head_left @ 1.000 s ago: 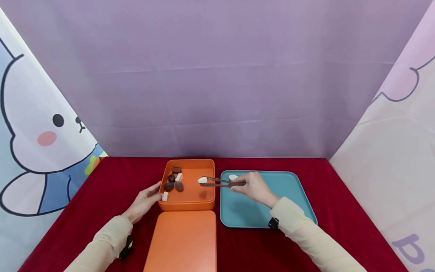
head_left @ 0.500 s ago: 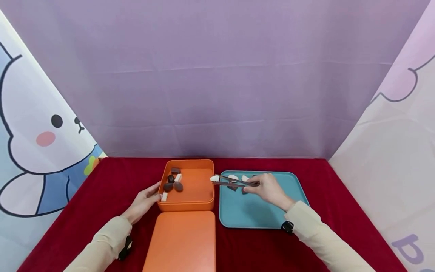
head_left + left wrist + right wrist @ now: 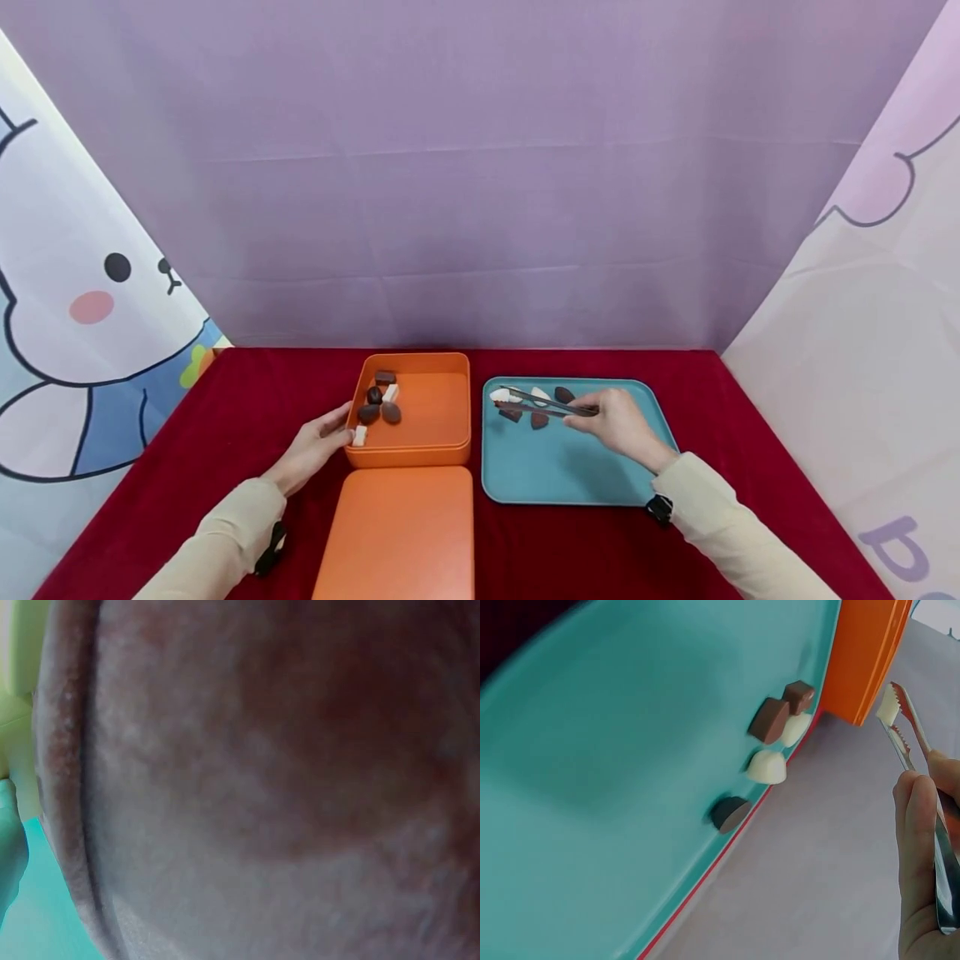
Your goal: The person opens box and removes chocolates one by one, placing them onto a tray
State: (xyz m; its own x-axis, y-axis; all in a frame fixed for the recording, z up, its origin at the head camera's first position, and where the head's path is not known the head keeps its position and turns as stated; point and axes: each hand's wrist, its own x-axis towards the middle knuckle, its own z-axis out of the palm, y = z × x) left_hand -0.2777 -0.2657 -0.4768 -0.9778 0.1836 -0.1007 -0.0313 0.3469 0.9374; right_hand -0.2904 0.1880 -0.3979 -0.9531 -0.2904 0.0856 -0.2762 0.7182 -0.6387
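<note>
White piece (image 3: 889, 706) in tongs (image 3: 917, 724) above blue tray (image 3: 562, 467), second white piece (image 3: 796, 729) apparently behind.

Dressed in Cream, Touched with Black

Wears a plain cream right sleeve (image 3: 735, 525), lightly creased, with a black right wrist unit (image 3: 660, 509) at its end. Well left of the right sleeve, wears a matching left sleeve (image 3: 213, 537) and a black left wrist unit (image 3: 270, 550) with a pale patch. Leaves right hand (image 3: 618, 423) and left hand (image 3: 307, 452) bare.
</note>
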